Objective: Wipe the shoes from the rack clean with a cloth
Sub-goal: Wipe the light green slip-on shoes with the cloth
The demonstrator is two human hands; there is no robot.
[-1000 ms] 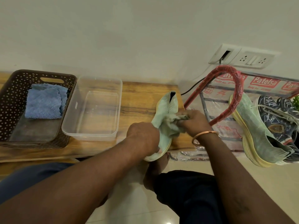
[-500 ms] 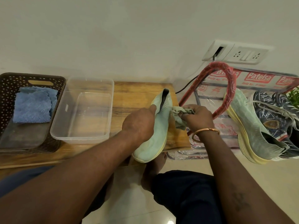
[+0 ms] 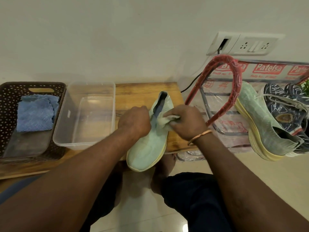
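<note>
Left hand (image 3: 134, 122): gripped the mint-green shoe (image 3: 148, 148) at the left side of its opening; fingers curled over the collar, tips hidden behind the knuckles.
Right hand (image 3: 189, 122): pinched a bunched pale cloth (image 3: 167, 118) between thumb and fingers; pressed it against the right side of the collar; copper-coloured bangle (image 3: 199, 136) on the wrist.
Shoe position: held between both hands over the near right part of the tabletop (image 3: 142, 92); opening pointed away toward the wall, toe toward the person and past the tabletop's near edge; yellow sole edge showed on the right; could not tell whether it touched the wood.
Tabletop load: clear plastic tub (image 3: 58, 139) left of the shoe; dark perforated basket (image 3: 10, 91) at far left, just beside the tub.
Basket contents: folded blue cloth (image 3: 35, 113), toward the back.
Rack (image 3: 225, 114): stood right of the tabletop, wrapped in printed plastic; red-wrapped hoop (image 3: 234, 69) at its left end; carried a second mint-green shoe (image 3: 254, 118) tipped on its side, sole to the left; navy patterned shoes (image 3: 280, 104) just beside it.
Floor: bare foot (image 3: 165, 166) below the held shoe's toe.
</note>
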